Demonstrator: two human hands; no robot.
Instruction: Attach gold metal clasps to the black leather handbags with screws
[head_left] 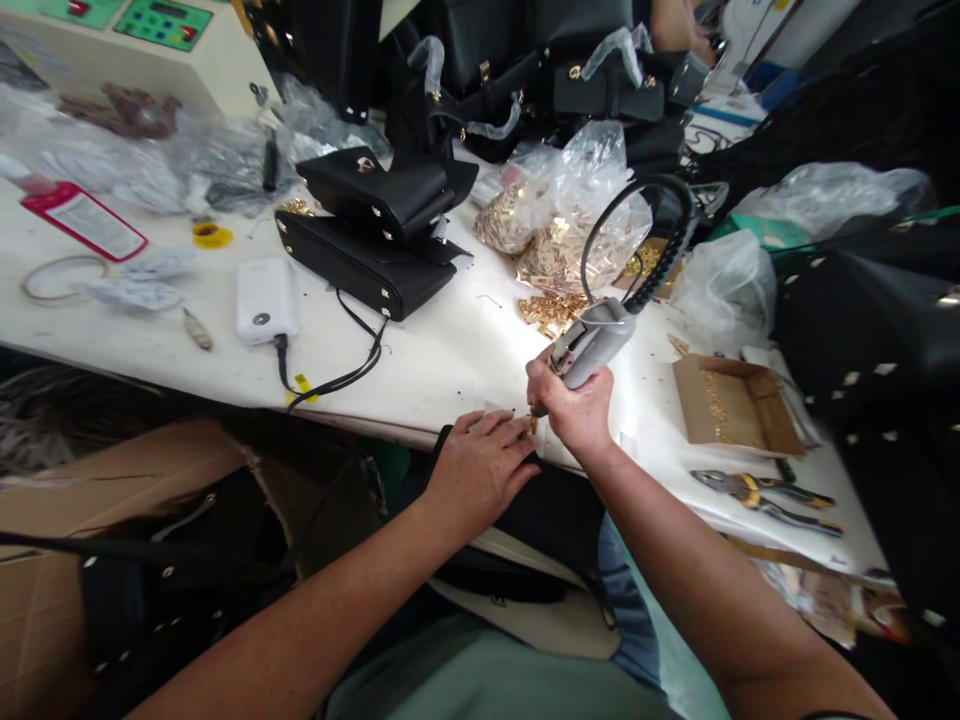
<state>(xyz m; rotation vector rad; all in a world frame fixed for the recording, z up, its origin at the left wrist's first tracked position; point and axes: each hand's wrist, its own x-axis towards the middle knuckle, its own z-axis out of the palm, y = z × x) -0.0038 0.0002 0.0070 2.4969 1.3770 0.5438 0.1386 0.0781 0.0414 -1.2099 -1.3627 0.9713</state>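
My right hand (576,405) is wrapped round a grey handheld power screwdriver (600,340), tilted with its tip pointing down. Its tip meets a small gold metal fitting (532,425) at the front edge of the table. Beside the fitting, my left hand (484,460) lies palm down with fingers stretched out, its fingertips close to or touching the gold piece. Dark material shows under my left hand, but I cannot make out its full shape. On my lap is a black and beige bag (525,600), partly hidden by my arms.
A gold fittings pile (551,312) lies before filled plastic bags (574,240). Black handbags (375,230) stand left of them, near a white power bank (266,300) with a cable. To the right are a cardboard box (739,405) and pliers (765,500). A cardboard carton (150,480) stands lower left.
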